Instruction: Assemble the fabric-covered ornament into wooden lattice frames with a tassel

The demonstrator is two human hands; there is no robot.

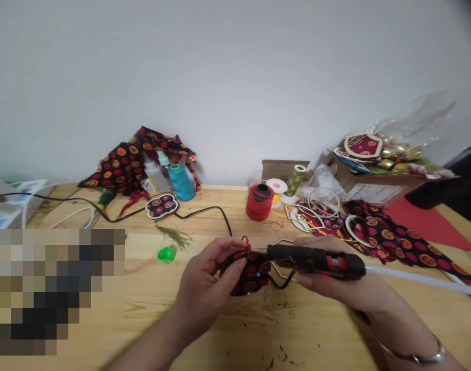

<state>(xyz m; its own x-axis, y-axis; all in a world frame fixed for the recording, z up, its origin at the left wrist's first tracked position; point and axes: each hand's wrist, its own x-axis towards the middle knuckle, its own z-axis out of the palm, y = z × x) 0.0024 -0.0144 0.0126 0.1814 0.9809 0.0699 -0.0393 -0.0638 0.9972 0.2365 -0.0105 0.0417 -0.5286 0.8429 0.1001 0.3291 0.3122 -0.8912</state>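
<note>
Pinching patterned fabric (251, 273) in left fingers (230, 257); right fingers (308, 281) clamped on glue gun (316, 260); red spool (259, 202) beyond

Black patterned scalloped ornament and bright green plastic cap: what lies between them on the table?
Head view: an olive-green thread tassel, trailing from the black scalloped ornament toward the bright green cap.

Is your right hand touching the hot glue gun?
Touching. The head view shows the right hand gripping the hot glue gun, with the fingers wrapped around its black body.
</note>
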